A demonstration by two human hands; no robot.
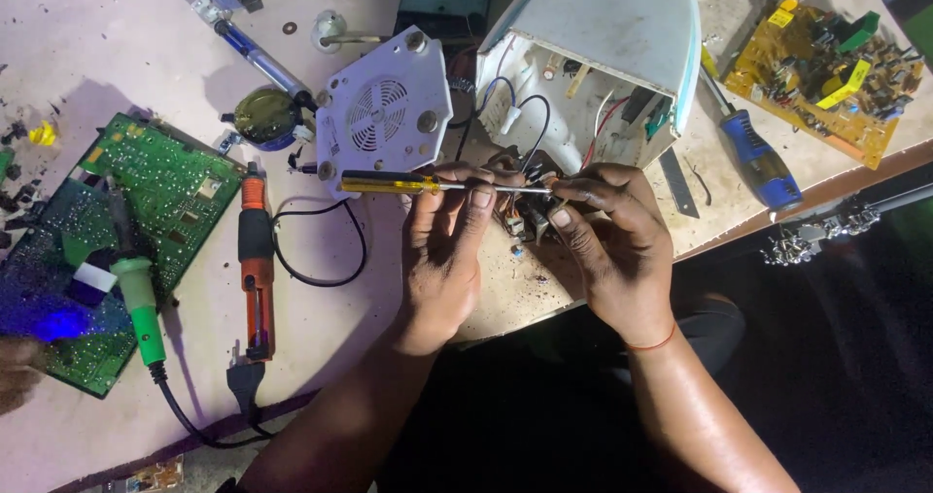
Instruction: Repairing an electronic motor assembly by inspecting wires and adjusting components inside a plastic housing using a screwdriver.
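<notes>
Holding a yellow-handled screwdriver [428, 185] level across the middle of the view, the left hand [445, 250] has its grip closed round the metal shaft, fingers curled over it and thumb beneath, the clear yellow handle jutting out to the left; the right hand [610, 245] meets the tip, its grip pinched shut on a small part with wires [533, 213] that is too dark and small to make out clearly. Both hands hover just above the near edge of the pale pink worktop [107, 56]. Directly behind them lies an opened white appliance shell [607, 36] with black, red and white wires showing inside, and beside it, to the left, a white plate with a round vent grille [381, 114]. Further left lie an orange soldering iron [256, 260] with a black cord, a green-handled tool [139, 304] resting across a large green circuit board [146, 187], and a small round dark tin [264, 116]. To the right of the shell a blue-handled screwdriver [758, 163] lies on the worktop, and in the far right corner sits a yellow-brown circuit board [826, 75] carrying a green block and narrow yellow strip labels, one near its top left corner and one laid slantwise across its middle
</notes>
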